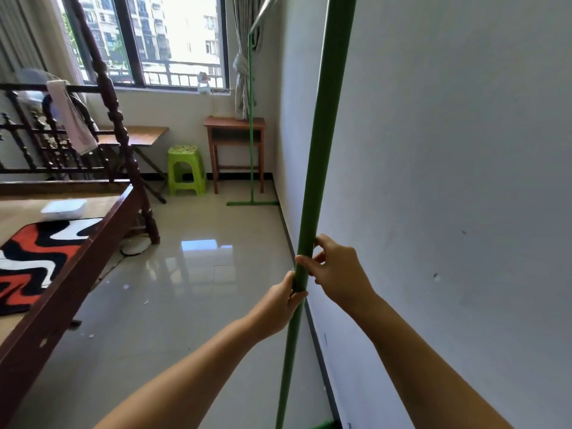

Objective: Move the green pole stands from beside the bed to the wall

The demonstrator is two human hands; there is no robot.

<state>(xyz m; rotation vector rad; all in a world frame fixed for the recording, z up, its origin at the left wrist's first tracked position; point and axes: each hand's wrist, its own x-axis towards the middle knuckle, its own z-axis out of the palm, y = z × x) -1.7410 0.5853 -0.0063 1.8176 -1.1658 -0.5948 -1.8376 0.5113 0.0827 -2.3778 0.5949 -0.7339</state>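
Observation:
A tall green pole stand (322, 144) rises close in front of me, right beside the white wall (448, 181). Both hands grip it at mid-height: my left hand (278, 305) lower, my right hand (337, 270) just above, fingers wrapped around the tube. A bit of its green foot shows at the bottom edge by the skirting. A second green pole stand (251, 134) stands farther off against the same wall, its flat base (252, 203) on the floor. A silver crossbar (263, 12) runs between the two tops.
The dark wooden bed (77, 243) with a red, black and white mat fills the left side. A lime plastic stool (186, 170), a small wooden table (235, 144) and a folding table stand under the window. Glossy tiled floor lies between bed and wall.

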